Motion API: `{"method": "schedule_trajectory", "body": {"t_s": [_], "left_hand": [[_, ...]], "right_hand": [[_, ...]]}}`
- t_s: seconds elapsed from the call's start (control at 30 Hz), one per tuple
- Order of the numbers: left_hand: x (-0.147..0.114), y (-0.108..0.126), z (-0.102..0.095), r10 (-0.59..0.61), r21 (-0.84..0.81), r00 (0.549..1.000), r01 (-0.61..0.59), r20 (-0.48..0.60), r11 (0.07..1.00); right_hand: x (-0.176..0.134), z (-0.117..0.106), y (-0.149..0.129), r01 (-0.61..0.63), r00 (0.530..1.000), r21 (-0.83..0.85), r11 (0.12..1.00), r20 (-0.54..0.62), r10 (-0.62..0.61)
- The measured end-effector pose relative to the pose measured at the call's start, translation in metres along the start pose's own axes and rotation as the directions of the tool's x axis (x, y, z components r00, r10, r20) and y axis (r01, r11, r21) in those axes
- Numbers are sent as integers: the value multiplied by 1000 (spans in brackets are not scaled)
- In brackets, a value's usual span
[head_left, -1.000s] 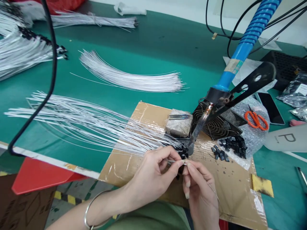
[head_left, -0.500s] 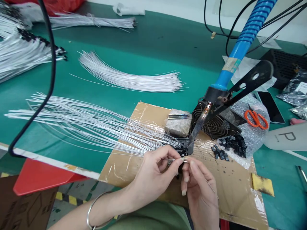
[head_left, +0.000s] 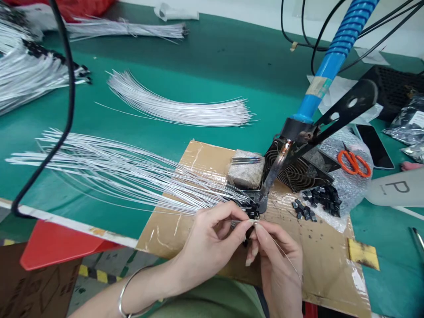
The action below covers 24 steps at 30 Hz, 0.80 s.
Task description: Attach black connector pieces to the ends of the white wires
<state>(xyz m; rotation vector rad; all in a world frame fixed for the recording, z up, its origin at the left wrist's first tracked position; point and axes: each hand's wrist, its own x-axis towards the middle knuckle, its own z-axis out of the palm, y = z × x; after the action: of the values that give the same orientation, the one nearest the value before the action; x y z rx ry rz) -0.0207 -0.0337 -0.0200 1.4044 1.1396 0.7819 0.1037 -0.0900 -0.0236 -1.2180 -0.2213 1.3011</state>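
My left hand [head_left: 210, 243] is closed, thumb and index finger pinched on a thin wire whose end is hidden at the fingertips. Against it, my right hand [head_left: 280, 260] pinches a thin silvery strand that looks like solder wire [head_left: 287, 257], trailing across the palm. The fingertips of both hands meet just below the tip of a fixed soldering iron [head_left: 276, 170] with a blue handle. White wires [head_left: 139, 176] with black ends fan out leftward from behind my left hand, over a cardboard sheet [head_left: 172, 240].
Behind lies another bundle of white wires [head_left: 185, 110]. A stone-like block [head_left: 245, 174] and a fan [head_left: 294, 170] stand by the iron. To the right are small black pieces [head_left: 323, 199], orange scissors [head_left: 353, 163], a phone [head_left: 374, 145] and a yellow sponge [head_left: 363, 254].
My right hand has shifted slightly, its fingers closing nearer to the left fingertips. More of the thin strand shows across its palm. My left hand stays nearly where it was.
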Motion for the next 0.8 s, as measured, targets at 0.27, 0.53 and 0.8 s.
{"method": "schedule_trajectory", "body": {"t_s": [0.27, 0.53, 0.8], "left_hand": [[2, 4, -1, 118, 24, 993, -118, -1, 993], [1, 8, -3, 210, 142, 978, -207, -7, 968], [1, 4, -1, 232, 174, 972, -222, -35, 959]], "right_hand": [[10, -20, 1, 6, 983, -16, 1000, 181, -3], [19, -27, -7, -54, 968, -56, 997, 242, 66], [17, -24, -6, -47, 970, -54, 997, 237, 58]]}}
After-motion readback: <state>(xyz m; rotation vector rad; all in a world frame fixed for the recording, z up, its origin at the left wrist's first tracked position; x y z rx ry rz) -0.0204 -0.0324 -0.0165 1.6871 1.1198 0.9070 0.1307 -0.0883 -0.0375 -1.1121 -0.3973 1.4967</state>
